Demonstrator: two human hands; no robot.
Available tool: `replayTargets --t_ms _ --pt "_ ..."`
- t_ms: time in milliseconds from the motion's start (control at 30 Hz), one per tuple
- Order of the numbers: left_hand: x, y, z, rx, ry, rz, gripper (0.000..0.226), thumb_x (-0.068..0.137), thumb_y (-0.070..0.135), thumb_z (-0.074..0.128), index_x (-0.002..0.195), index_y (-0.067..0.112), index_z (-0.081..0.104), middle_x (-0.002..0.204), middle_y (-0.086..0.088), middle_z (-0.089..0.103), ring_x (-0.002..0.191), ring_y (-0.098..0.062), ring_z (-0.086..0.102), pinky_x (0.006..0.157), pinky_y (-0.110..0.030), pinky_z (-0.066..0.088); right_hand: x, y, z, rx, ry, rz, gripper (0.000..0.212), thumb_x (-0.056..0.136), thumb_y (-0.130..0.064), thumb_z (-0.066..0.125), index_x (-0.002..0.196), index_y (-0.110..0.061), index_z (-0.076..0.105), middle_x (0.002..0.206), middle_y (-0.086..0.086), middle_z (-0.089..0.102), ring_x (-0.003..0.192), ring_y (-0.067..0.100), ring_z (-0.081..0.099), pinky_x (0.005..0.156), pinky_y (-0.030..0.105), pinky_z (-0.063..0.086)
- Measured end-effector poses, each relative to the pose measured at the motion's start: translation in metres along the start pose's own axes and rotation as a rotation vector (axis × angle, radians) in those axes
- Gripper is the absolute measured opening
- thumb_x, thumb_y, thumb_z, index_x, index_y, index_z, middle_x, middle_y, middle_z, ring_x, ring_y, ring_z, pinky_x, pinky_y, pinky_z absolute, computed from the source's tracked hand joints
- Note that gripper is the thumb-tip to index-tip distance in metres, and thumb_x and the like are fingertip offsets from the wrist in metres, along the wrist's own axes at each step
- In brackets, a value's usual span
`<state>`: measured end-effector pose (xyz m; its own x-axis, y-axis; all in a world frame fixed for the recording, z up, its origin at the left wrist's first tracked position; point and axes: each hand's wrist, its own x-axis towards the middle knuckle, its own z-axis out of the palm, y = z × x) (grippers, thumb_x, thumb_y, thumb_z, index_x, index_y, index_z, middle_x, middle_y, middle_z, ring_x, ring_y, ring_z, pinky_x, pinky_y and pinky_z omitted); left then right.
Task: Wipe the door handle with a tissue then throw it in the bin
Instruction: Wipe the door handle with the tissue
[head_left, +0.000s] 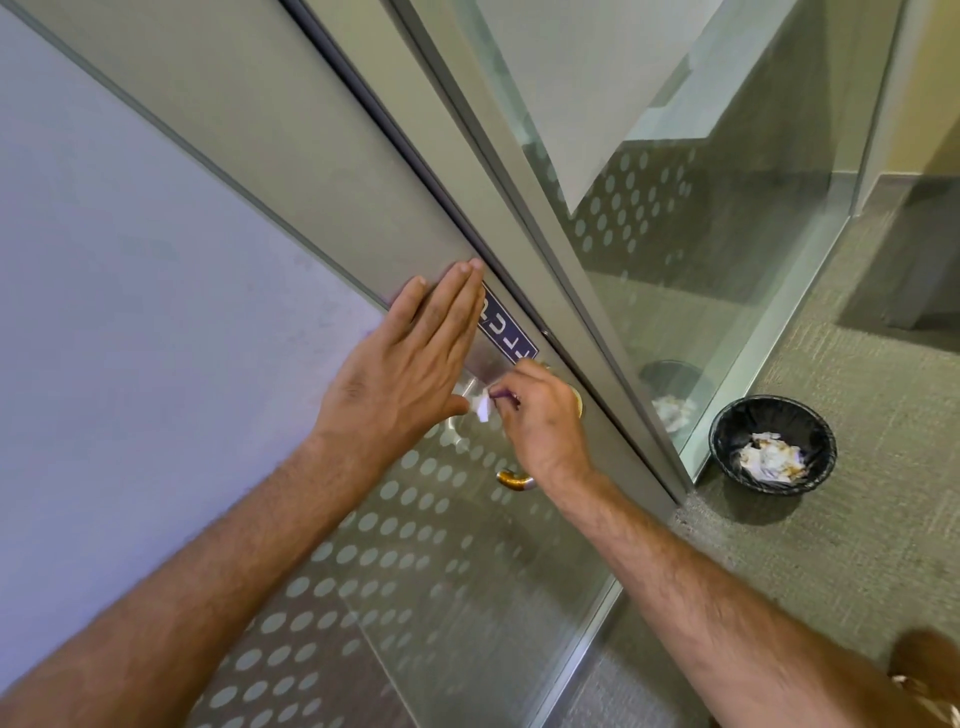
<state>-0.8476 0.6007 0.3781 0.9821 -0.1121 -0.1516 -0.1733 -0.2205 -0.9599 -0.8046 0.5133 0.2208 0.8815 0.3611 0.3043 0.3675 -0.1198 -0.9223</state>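
A silver door handle (465, 391) sticks out of the metal frame of a glass door, mostly hidden behind my hands. My left hand (410, 358) lies flat on the door frame, fingers straight and together, just above the handle. My right hand (540, 421) is closed around a small white tissue (483, 408) and presses it against the handle. Only a scrap of the tissue shows between the two hands. A black bin (727, 431) stands on the carpet to the right, with crumpled paper in it.
A blue sign (506, 327) is stuck on the frame above the handle. The glass door (395, 561) carries a pattern of frosted dots. A glass wall panel (701, 249) stands between the door and the bin. Grey carpet (857, 545) covers the floor.
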Motion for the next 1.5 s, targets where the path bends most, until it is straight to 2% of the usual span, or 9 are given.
replayTargets --t_ms 133,233,433,567,700,900,1033,1233,1500 --pt "0.000 0.002 0.003 0.002 0.035 -0.005 0.115 0.096 0.080 0.028 0.166 -0.009 0.006 0.174 -0.028 -0.001 0.164 -0.036 0.005 0.130 -0.050 0.006 0.013 -0.018 0.001 0.146 0.166 -0.013 0.012 0.082 -0.001 0.074 0.089 -0.010 0.072 0.091 -0.001 0.066 0.079 0.008 0.062 0.073 0.017 0.056" --pt "0.001 0.002 0.002 0.000 0.032 -0.001 0.115 0.095 0.080 0.029 0.166 -0.008 0.008 0.174 -0.028 0.000 0.164 -0.036 0.007 0.131 -0.049 0.007 0.017 -0.019 0.001 0.134 0.167 -0.060 0.011 0.081 0.000 0.074 0.088 -0.008 0.072 0.091 0.002 0.067 0.081 0.011 0.064 0.075 0.019 0.056" --pt "0.001 0.001 0.000 -0.019 0.020 -0.003 0.118 0.093 0.083 0.029 0.166 -0.007 0.007 0.174 -0.028 0.000 0.164 -0.037 0.006 0.132 -0.049 0.011 0.030 0.001 -0.020 -0.007 -0.065 0.153 0.007 0.083 -0.002 0.073 0.080 -0.008 0.071 0.091 0.006 0.069 0.078 0.018 0.065 0.070 0.035 0.060" --pt "0.002 0.001 0.000 -0.050 -0.021 -0.024 0.120 0.094 0.083 0.026 0.165 -0.009 -0.004 0.173 -0.030 -0.008 0.163 -0.039 -0.002 0.130 -0.052 0.000 0.066 0.013 -0.059 -0.032 -0.247 0.192 0.012 0.086 -0.005 0.072 0.088 -0.016 0.076 0.088 -0.002 0.068 0.073 0.007 0.063 0.063 0.018 0.049" --pt "0.001 0.001 0.003 -0.074 -0.010 -0.024 0.120 0.094 0.082 0.024 0.165 -0.010 -0.006 0.173 -0.030 -0.010 0.163 -0.039 -0.003 0.132 -0.051 0.003 0.087 0.038 -0.095 -0.175 -0.350 0.155 0.015 0.087 -0.008 0.068 0.096 -0.014 0.079 0.087 0.002 0.073 0.082 0.016 0.066 0.077 0.025 0.048" --pt "0.002 0.002 0.007 -0.093 0.016 -0.016 0.119 0.094 0.081 0.023 0.164 -0.011 -0.006 0.172 -0.032 -0.011 0.163 -0.040 -0.002 0.132 -0.053 0.003 0.058 0.049 -0.066 -0.228 -0.466 0.013 0.012 0.085 -0.010 0.071 0.096 -0.012 0.074 0.097 0.006 0.074 0.089 0.021 0.067 0.080 0.039 0.056" --pt "0.001 0.003 0.007 -0.087 0.016 -0.018 0.120 0.093 0.081 0.026 0.165 -0.010 -0.005 0.173 -0.030 -0.008 0.163 -0.039 0.000 0.131 -0.053 0.001 0.054 0.052 -0.059 -0.266 -0.450 0.001 0.009 0.084 -0.012 0.072 0.093 -0.013 0.076 0.096 0.005 0.072 0.084 0.021 0.067 0.078 0.040 0.058" --pt "0.001 0.003 0.008 -0.087 0.028 -0.013 0.121 0.093 0.082 0.028 0.165 -0.010 -0.004 0.173 -0.031 -0.006 0.163 -0.039 0.001 0.131 -0.052 0.004 0.068 0.051 -0.075 -0.409 -0.672 -0.049 0.032 0.092 -0.007 0.050 0.111 -0.014 0.075 0.116 0.009 0.068 0.104 0.025 0.063 0.092 0.041 0.052" --pt "0.001 0.002 0.005 -0.080 0.015 -0.014 0.119 0.094 0.081 0.027 0.164 -0.011 -0.003 0.174 -0.030 -0.003 0.163 -0.038 0.003 0.130 -0.052 0.003 0.071 0.051 -0.080 -0.398 -0.791 -0.315 0.023 0.092 -0.002 0.057 0.109 -0.005 0.072 0.111 0.013 0.061 0.099 0.026 0.060 0.087 0.039 0.049"
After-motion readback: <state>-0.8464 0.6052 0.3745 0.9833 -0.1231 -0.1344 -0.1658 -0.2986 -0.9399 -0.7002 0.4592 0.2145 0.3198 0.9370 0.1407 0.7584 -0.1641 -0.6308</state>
